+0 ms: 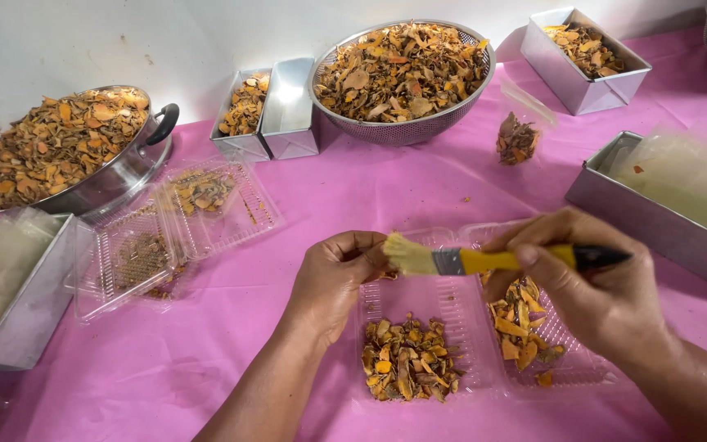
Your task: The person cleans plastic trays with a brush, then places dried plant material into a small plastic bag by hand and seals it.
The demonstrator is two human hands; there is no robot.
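- Two hands worked over a clear hinged clamshell tray (452,303) lying open on the pink tablecloth (353,188) in the head view.
- The right hand (591,286) pinched a paintbrush (484,260) by its yellow and black handle, bristles pointing left, touching the left hand's fingers.
- The left hand (333,282) was curled shut at the tray's far left edge; what it held could not be told.
- Dried orange-brown chips (407,368) lay in both tray halves.
- A colander (403,74), a pan (67,147) and metal tins (583,53) of the same chips stood behind; another clamshell (173,229) lay to the left.
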